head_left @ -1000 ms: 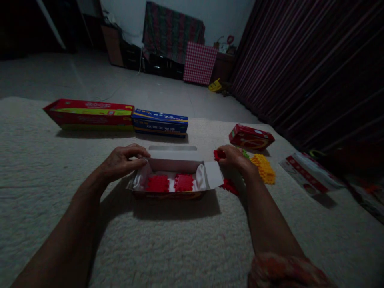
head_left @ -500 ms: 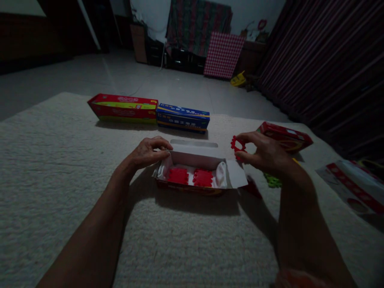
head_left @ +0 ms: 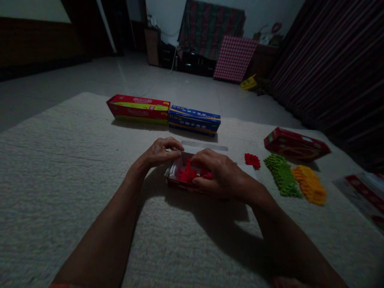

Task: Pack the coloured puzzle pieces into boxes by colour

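Observation:
An open cardboard box (head_left: 173, 183) with a white inside stands before me, its flaps folded out. My left hand (head_left: 162, 153) grips the box's far left corner between thumb and fingers. My right hand (head_left: 217, 172) reaches over the box's right half, thumb and fingers closed around a red notched plastic piece (head_left: 188, 169) that appears tilted up. Other red pieces lie below it, largely hidden by the hand. To the right on the cloth lie another red piece (head_left: 252, 161), several green pieces (head_left: 282, 176) and several yellow pieces (head_left: 310, 185).
Farther back stand a red-and-yellow box (head_left: 139, 109) and a blue box (head_left: 194, 120), end to end. A dark red box (head_left: 295, 143) lies at the right, with a red-and-white package (head_left: 363, 192) nearer the edge. Pale textured cloth (head_left: 75, 168) spreads beneath everything.
My right hand has carried the red piece leftward from beside the box into it. My left hand stays at the corner. The view has shifted, uncovering the green and yellow pieces.

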A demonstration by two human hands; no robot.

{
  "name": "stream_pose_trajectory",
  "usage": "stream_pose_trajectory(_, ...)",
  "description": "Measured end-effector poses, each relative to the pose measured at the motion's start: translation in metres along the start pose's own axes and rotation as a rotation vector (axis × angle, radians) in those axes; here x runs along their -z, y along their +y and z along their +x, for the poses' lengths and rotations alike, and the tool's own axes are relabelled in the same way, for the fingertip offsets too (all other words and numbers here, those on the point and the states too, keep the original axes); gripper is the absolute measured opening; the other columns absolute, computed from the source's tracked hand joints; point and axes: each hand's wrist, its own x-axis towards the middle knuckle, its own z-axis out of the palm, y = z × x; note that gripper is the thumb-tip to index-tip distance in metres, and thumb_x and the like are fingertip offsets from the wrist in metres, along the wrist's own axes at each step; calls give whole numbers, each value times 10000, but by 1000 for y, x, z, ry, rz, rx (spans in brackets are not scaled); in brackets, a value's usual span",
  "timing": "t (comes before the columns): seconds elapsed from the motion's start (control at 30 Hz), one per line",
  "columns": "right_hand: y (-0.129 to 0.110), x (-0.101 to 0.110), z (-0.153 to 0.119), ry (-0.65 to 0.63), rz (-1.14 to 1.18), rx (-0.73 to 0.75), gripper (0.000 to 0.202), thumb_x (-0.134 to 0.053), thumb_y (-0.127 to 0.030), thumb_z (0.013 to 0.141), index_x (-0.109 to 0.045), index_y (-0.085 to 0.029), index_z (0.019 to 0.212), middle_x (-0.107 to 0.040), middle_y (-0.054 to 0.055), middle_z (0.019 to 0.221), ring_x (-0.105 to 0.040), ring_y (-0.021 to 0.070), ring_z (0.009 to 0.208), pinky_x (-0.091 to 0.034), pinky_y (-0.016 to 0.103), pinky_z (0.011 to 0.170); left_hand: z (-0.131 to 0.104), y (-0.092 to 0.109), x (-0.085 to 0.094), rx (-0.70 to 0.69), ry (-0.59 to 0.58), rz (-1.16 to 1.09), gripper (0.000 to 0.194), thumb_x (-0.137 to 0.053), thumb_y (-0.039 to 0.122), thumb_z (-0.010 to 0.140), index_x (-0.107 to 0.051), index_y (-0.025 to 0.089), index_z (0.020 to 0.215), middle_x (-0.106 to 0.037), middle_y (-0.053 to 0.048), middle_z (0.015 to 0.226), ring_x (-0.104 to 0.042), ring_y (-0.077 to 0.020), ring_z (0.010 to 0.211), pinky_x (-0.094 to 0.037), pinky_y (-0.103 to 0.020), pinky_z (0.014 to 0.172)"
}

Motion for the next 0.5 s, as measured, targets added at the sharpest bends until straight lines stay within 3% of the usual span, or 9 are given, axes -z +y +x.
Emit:
stream_pose_trajectory(0.13, -1, -10, 11, -40, -6, -28, 278, -678, -245, 845, -620, -208, 1114, -643, 81, 1107, -598, 189, 905, -476, 320, 810, 0, 0, -1, 13, 2, 5, 177, -676, 237, 684, -769, 177, 823, -692, -45, 893, -621, -181, 827, -521, -327, 777)
stream_pose_trajectory(0.27, 0, -7, 11, -31, -7, -19, 242, -668, -275, 868, -628, -213, 1099, -641, 81, 1115, -608, 196, 932, -493, 333, 818, 0, 0, -1, 8, 7, 3, 174, -670, 224, 681, -769, 180, 817, -693, -39, 880, -622, -178, 821, -523, -323, 766)
stream_pose_trajectory(0.5, 15, 33, -10, 220, -73, -40, 236, -639, -318, 894, -651, -226, 1112, -691, 99, 1147, -652, 251, 1026, -541, 414, 875, 0, 0, -1, 4, -1, 18, 174, -672, 258, 696, -764, 175, 818, -683, -44, 864, -611, -175, 805, -512, -328, 754)
